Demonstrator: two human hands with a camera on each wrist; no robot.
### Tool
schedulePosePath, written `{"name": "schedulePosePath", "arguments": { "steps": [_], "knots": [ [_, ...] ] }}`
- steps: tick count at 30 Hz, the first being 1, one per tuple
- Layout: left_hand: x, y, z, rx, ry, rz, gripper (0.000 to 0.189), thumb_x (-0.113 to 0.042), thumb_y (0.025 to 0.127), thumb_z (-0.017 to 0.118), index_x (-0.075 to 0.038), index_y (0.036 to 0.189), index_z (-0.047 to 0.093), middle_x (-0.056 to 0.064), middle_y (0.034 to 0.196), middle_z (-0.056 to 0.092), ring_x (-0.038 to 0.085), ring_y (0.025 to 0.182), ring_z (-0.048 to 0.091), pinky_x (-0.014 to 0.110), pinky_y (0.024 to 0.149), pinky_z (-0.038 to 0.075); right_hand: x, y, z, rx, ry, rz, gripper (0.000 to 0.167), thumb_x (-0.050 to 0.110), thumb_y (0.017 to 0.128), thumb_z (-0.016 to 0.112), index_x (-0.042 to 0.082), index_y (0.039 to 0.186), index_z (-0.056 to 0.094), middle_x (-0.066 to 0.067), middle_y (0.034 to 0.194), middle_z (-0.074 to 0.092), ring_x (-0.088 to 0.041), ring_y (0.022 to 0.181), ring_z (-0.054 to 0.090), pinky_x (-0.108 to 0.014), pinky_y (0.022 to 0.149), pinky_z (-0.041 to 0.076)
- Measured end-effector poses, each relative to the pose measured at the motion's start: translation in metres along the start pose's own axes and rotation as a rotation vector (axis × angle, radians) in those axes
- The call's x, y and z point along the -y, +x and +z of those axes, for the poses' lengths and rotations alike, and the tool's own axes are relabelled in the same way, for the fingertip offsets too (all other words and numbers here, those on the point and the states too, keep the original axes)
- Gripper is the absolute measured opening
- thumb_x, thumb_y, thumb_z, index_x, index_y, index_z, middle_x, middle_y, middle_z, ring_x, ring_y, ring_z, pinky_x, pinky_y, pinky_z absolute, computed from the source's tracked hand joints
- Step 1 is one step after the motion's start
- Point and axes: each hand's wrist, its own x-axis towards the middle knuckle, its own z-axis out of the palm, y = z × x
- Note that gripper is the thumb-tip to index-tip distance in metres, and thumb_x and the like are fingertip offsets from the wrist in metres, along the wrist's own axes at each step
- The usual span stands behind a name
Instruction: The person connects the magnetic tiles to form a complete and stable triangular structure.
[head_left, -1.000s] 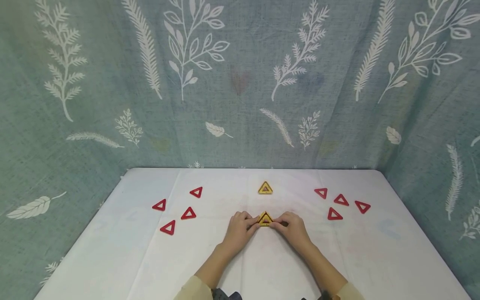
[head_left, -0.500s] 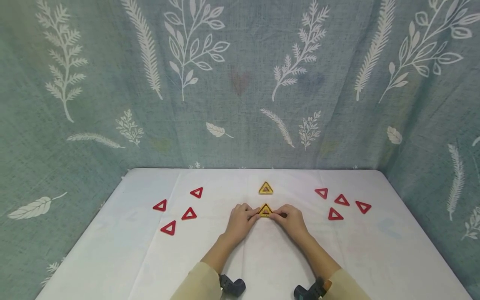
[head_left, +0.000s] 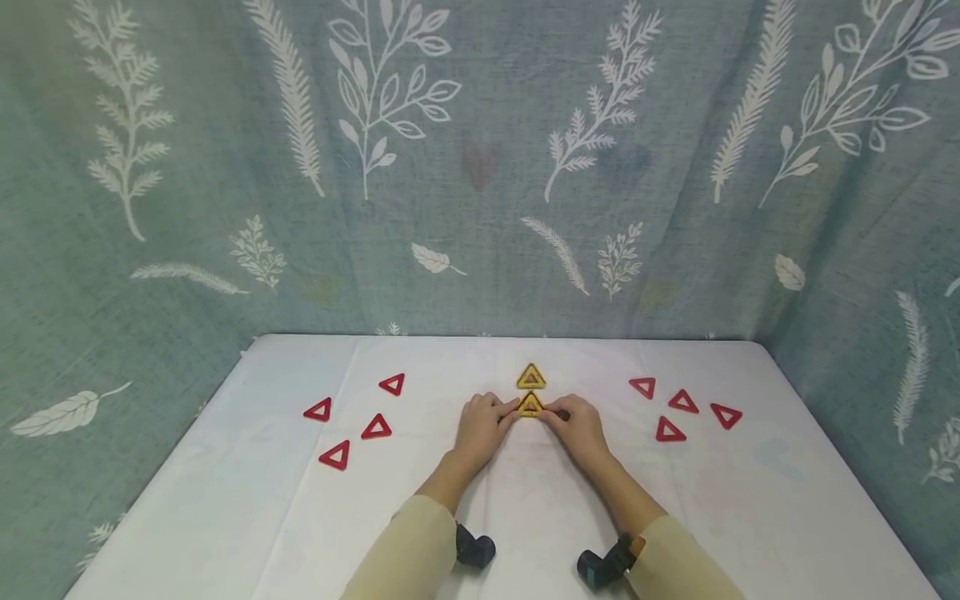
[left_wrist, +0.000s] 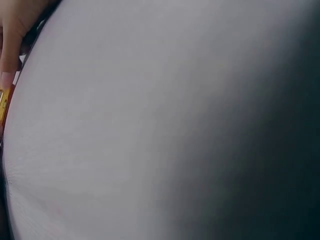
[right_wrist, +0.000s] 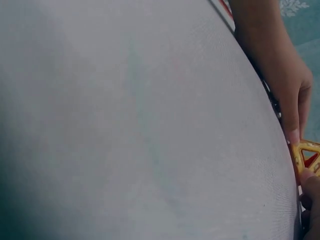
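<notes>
A small yellow triangle (head_left: 531,414) with an open middle lies point-forward at the table's centre. My left hand (head_left: 480,429) pinches its left corner between thumb and finger, while my right hand (head_left: 579,429) pinches the right corner. Right behind it, a second yellow triangle (head_left: 531,385) points the same way, the near one's tip right at its base. In the right wrist view the held yellow triangle (right_wrist: 298,161) appears at the right edge, with some red inside its opening. Only a sliver of the yellow triangle (left_wrist: 3,107) shows in the left wrist view.
Several red triangles (head_left: 347,455) lie scattered on the left of the white-covered table (head_left: 225,517). Another loose group of red triangles (head_left: 671,438) is on the right. A leaf-patterned green curtain (head_left: 480,250) hangs behind the far edge and along the sides.
Both hands have slid the near yellow triangle away from the person, closing the gap to the far yellow one. The red triangles and the far yellow triangle stay in place.
</notes>
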Motion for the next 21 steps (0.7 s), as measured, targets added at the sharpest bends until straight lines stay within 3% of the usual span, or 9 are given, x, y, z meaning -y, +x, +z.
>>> {"name": "schedulePosePath", "arguments": {
  "steps": [15,21],
  "knots": [
    [-0.0030,0.0100,0.0050,-0.012,0.038,-0.035,0.034,-0.037,0.091,0.059,-0.026,0.123,0.063,-0.004,0.084,0.056,0.012,0.073,0.041,0.028,0.068,0.033,-0.0009,0.0062,0.0012,0.006,-0.034,0.078,0.017,0.020,0.081,0.074,0.006,0.090,0.072,-0.002,0.082,0.064,-0.013,0.073,0.053,-0.027,0.067,0.044],
    [0.0001,0.0068,0.0045,-0.049,-0.017,-0.009,0.038,-0.037,0.090,0.061,-0.018,0.124,0.063,-0.002,0.086,0.057,0.014,0.074,0.042,0.030,0.070,0.035,0.0010,0.0033,0.0014,-0.030,-0.017,0.087,0.020,0.020,0.079,0.076,0.006,0.093,0.071,-0.003,0.086,0.065,-0.015,0.077,0.057,-0.030,0.071,0.047]
  ]
}}
